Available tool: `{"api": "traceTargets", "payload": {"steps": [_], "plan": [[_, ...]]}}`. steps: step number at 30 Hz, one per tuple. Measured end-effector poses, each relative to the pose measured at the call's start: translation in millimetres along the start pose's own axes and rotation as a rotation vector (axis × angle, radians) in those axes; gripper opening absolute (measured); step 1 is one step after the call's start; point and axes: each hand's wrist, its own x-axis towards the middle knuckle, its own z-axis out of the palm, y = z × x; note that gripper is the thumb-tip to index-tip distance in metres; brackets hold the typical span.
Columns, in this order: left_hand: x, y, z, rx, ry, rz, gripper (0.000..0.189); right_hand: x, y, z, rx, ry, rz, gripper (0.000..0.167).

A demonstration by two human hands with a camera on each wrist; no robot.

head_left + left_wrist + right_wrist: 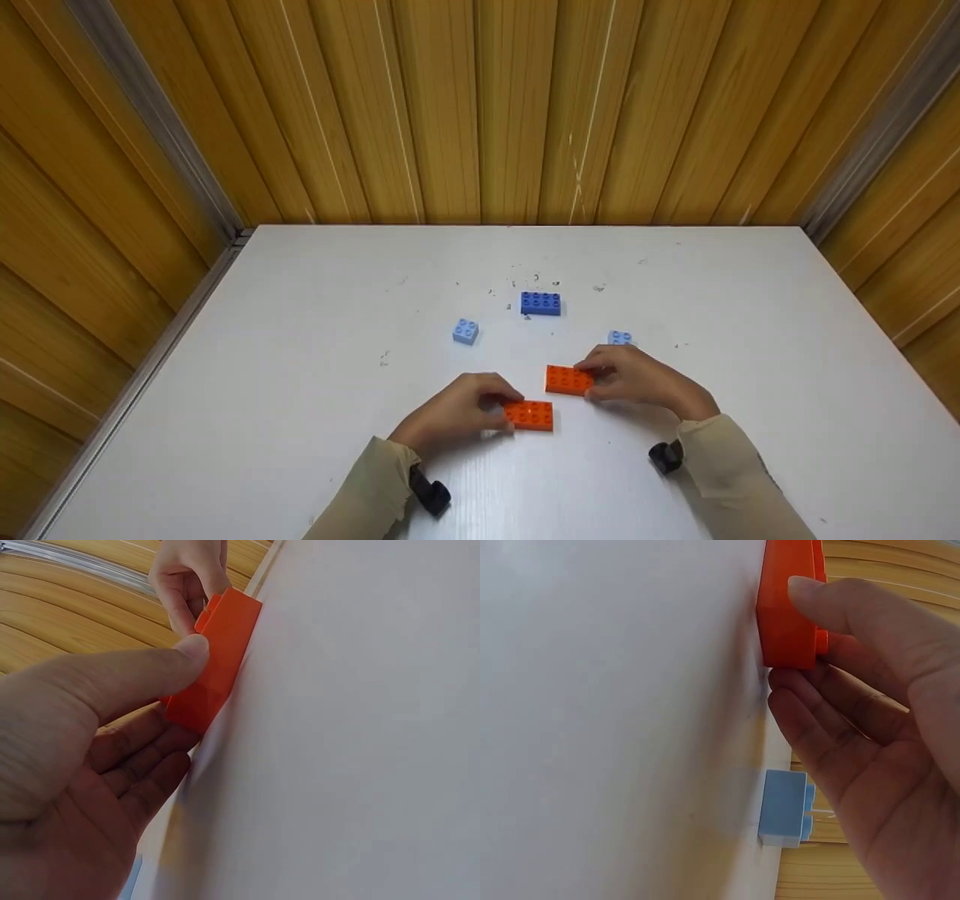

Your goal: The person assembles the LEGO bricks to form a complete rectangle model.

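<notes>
Two orange toy building bricks with studs on top are on the white table, one in each hand. My left hand pinches the nearer orange brick by its left end; in the left wrist view the thumb presses the side of this orange brick. Slightly farther back and to the right, my right hand grips the other orange brick at its right end, thumb on the near side. Just beyond the right hand is a light blue brick, partly hidden by that hand; it also shows in the right wrist view.
A dark blue brick lies farther back near the middle. To its left and nearer is a second light blue square brick. Wood-patterned panels stand behind the white table and along both sides.
</notes>
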Motion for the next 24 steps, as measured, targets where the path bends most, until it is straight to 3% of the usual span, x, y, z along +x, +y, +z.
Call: {"api": "traceTargets", "payload": {"steps": [24], "plan": [[-0.7,-6.6,3.2,-0.022,0.027,-0.006,0.033,-9.9,3.5,2.7,-0.001,0.013,-0.029,0.037]]}}
